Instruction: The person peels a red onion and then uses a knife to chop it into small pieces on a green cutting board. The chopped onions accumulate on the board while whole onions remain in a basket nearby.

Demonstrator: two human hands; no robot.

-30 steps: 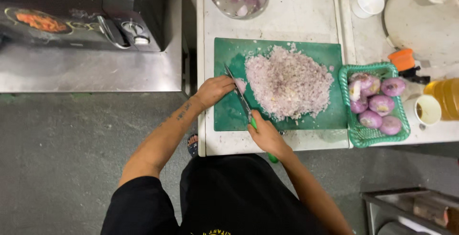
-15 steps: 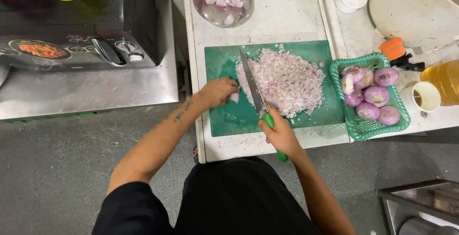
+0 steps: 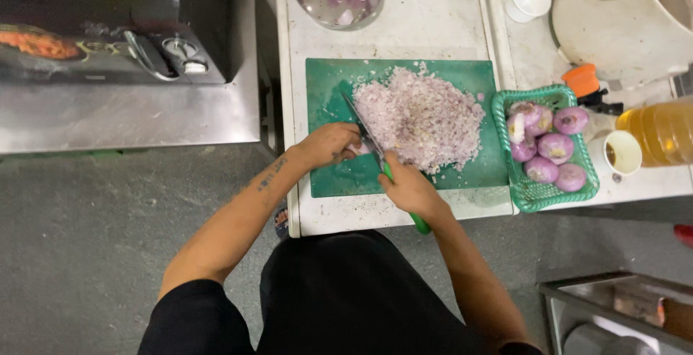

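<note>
Since half a second ago the left hand has slid closer to the right hand, fingers curled over an onion piece beside the blade. The right hand grips the green-handled knife in a closed fist; its long axis runs diagonally, tip pointing away and leftward past the chopped onion pile.
</note>
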